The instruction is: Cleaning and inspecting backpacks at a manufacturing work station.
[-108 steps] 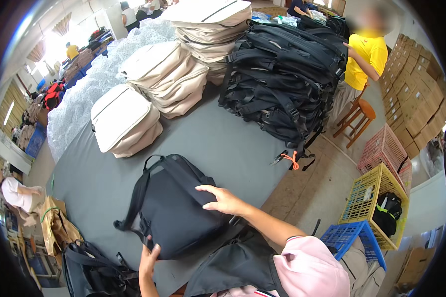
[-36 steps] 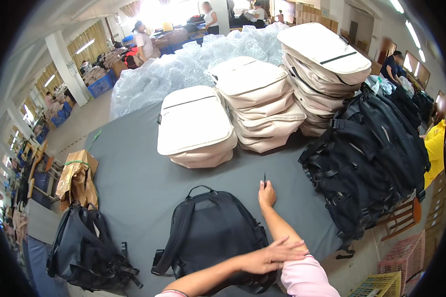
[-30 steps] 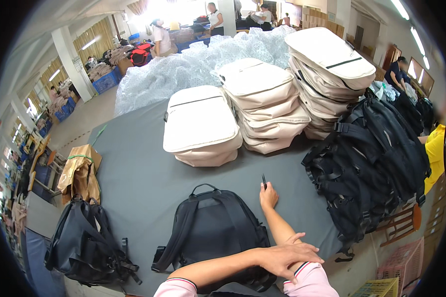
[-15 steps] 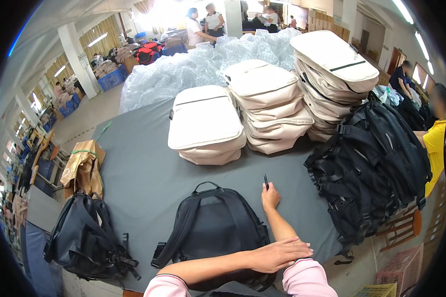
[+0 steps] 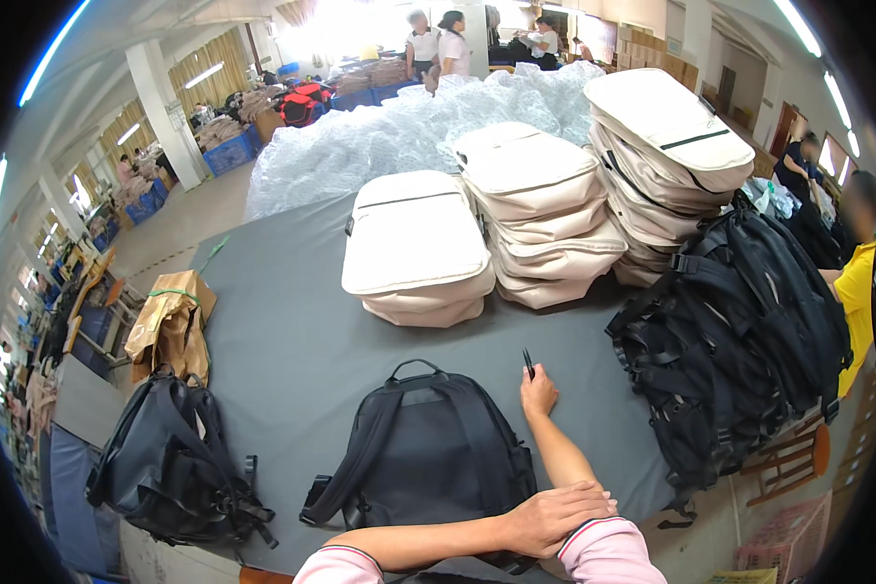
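Black backpack (image 5: 438, 453) lies on the desk (image 5: 282, 321) to the left of the right hand (image 5: 538, 391), strap side up, its loop handle pointing away from the person. The left forearm (image 5: 423, 545) crosses in front of its lower end. The hands are not alike: the right hand is closed around a thin, dark, pointed tool (image 5: 528, 362), tip away from the body, while the left hand (image 5: 558, 516) lies over the right forearm (image 5: 562, 453) with its fingers close together; whether it grips, I cannot tell.

Around the hands the desk has a smooth, dark grey surface with faint creases. Beyond the right hand stand three stacks of cream bags (image 5: 419, 243), and behind them a heap of clear plastic wrap (image 5: 380, 136). To the right of the hands rises a pile of black backpacks (image 5: 740, 341), beside a person in yellow (image 5: 855, 292), with a wooden stool (image 5: 796, 462) and a pink crate (image 5: 788, 535) lower down. Well to the left of the hands sit another dark backpack (image 5: 161, 457) and a brown paper bag (image 5: 170, 326) with a green tie.

Farther off from the hands, the room is long and bright, with a white pillar (image 5: 165, 112), curtains (image 5: 200, 86), blue crates (image 5: 229, 153), strip lights (image 5: 796, 24) and several other people (image 5: 455, 49).
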Demonstrator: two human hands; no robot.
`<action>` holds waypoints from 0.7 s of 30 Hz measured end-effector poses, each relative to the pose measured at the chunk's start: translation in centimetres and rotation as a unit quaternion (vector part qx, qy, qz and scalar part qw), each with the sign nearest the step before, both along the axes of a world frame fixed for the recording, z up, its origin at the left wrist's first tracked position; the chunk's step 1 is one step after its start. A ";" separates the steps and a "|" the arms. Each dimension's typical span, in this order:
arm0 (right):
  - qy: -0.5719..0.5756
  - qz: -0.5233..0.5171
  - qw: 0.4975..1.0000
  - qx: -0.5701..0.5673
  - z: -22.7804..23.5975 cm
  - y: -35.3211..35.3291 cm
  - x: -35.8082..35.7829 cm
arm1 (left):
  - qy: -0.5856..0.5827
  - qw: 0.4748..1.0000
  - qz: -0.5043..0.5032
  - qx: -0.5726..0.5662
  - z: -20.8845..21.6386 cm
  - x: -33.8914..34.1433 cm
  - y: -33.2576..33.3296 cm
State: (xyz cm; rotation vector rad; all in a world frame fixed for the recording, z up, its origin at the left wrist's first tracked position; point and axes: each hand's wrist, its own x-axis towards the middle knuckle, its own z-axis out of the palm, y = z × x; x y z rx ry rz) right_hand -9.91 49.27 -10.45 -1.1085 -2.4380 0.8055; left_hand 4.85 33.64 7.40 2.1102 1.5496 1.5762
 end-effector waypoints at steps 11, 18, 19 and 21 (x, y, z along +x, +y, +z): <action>0.012 -0.008 1.000 -0.014 0.2 -0.5 -0.1 | -0.066 0.997 -0.015 -0.029 0.0 2.0 0.0; -0.011 -0.015 1.000 -0.009 0.5 -0.5 -0.2 | -0.064 0.998 0.000 -0.029 -1.4 1.8 0.3; -0.011 -0.010 1.000 -0.013 0.4 -0.3 -0.2 | -0.080 0.996 0.003 -0.033 -1.0 1.9 0.1; -0.013 -0.016 1.000 -0.016 0.2 -0.3 -0.1 | -0.066 0.997 -0.015 -0.047 0.0 1.5 -0.5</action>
